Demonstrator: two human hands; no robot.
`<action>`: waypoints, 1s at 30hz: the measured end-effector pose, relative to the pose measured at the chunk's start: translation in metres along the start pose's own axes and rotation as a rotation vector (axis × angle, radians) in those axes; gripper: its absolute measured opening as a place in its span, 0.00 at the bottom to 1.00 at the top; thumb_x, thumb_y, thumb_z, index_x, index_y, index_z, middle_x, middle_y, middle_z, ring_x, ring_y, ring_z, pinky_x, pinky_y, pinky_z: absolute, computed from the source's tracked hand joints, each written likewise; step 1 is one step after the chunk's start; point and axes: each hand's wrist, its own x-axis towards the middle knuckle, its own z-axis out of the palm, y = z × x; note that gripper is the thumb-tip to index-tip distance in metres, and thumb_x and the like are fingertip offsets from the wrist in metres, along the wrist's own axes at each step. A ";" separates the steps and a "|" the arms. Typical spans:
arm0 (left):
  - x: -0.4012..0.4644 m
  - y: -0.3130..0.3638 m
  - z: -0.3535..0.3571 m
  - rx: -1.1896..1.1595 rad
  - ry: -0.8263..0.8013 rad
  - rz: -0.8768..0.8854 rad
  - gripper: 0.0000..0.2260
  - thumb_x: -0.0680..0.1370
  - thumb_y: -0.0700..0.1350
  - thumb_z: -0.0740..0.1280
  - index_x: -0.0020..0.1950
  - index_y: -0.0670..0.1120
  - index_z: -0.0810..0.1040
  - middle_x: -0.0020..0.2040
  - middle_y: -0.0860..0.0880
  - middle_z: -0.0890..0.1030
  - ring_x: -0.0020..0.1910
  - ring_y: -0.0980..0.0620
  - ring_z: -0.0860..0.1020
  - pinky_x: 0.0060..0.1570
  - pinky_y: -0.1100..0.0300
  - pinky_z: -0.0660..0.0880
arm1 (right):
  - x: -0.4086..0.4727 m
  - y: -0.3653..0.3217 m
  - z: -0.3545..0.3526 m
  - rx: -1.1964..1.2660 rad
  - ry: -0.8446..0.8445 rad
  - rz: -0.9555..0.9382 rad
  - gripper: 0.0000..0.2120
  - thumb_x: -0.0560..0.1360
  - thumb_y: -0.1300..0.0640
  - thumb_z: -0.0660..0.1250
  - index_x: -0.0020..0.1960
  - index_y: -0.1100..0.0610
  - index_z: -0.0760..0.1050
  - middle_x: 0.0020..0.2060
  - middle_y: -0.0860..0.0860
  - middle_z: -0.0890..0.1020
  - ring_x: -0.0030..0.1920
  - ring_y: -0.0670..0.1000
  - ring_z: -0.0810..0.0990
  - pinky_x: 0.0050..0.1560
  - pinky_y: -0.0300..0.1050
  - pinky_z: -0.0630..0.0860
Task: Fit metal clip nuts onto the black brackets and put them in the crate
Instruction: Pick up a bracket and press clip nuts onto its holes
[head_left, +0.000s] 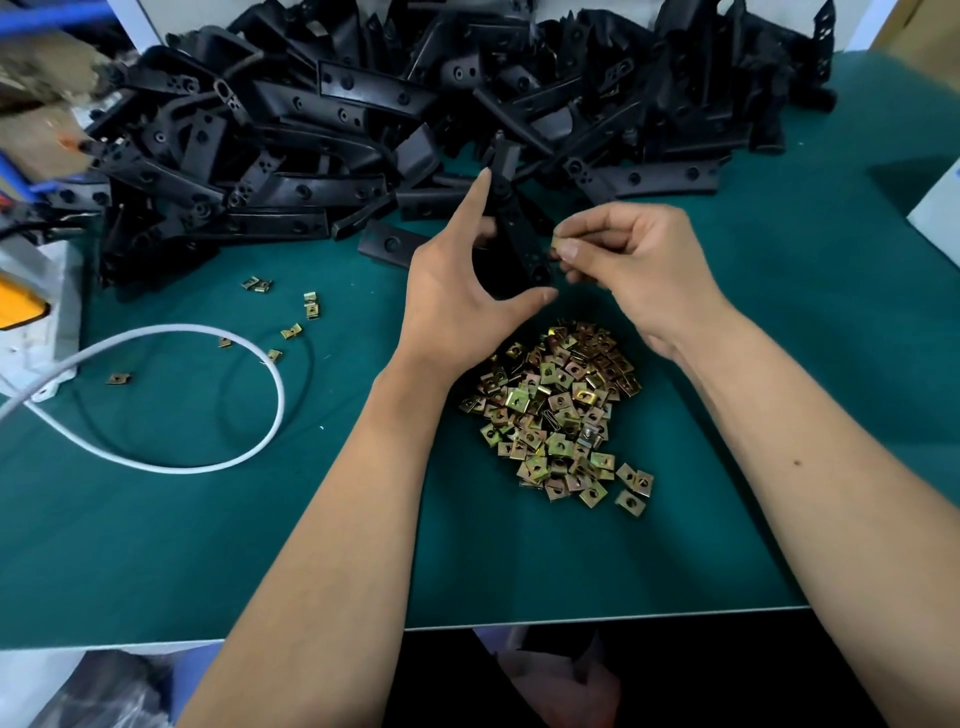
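Item in hand: one black bracket (511, 228), held upright above the green bench mat (208, 545) at roughly centre frame, its long axis running 12 to 6 o'clock. Left hand (457, 291): thumb and fingers curled round the bracket's lower part, index finger extended up along its left edge toward 12 o'clock. Right hand (618, 254): fingertips pressed together, pinching a single clip nut (557, 243) just beside the bracket's right edge, at 3 o'clock of it; whether the nut already touches the bracket cannot be told. Stock: clip nut heap (561, 415) on the mat at 6 o'clock of the hands, between the forearms; a few stray nuts (310, 305) lie well apart at 9 o'clock. Unfitted bracket pile (415, 104) fills the bench from 10 to 2 o'clock. White cable (249, 452) loops at 8 o'clock. Crate: not in view. Step judged: fitting stage, nut presented to the bracket but apparently not yet seated. Next move likely calls for aligning the nut's open side with the bracket edge at a hole and sliding it on, with the left hand steadying the bracket against the push.
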 end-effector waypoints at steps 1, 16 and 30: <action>0.000 0.000 0.000 -0.002 -0.002 0.001 0.50 0.67 0.57 0.81 0.83 0.48 0.60 0.58 0.56 0.80 0.59 0.63 0.75 0.61 0.79 0.63 | 0.000 0.000 -0.001 0.019 -0.009 0.029 0.08 0.76 0.68 0.74 0.50 0.57 0.84 0.40 0.53 0.87 0.38 0.48 0.85 0.42 0.37 0.79; -0.001 0.000 0.002 -0.024 -0.010 0.033 0.50 0.67 0.53 0.82 0.82 0.48 0.61 0.59 0.56 0.80 0.59 0.66 0.73 0.62 0.80 0.62 | 0.001 0.002 -0.001 -0.069 -0.071 0.067 0.08 0.80 0.58 0.71 0.42 0.53 0.84 0.30 0.49 0.83 0.31 0.45 0.78 0.33 0.36 0.75; -0.001 0.004 0.002 0.015 -0.025 0.013 0.51 0.66 0.55 0.83 0.83 0.49 0.60 0.62 0.53 0.82 0.63 0.59 0.76 0.62 0.80 0.61 | 0.000 0.003 0.002 -0.075 -0.077 0.124 0.09 0.80 0.58 0.72 0.41 0.52 0.83 0.29 0.48 0.82 0.31 0.45 0.76 0.31 0.35 0.72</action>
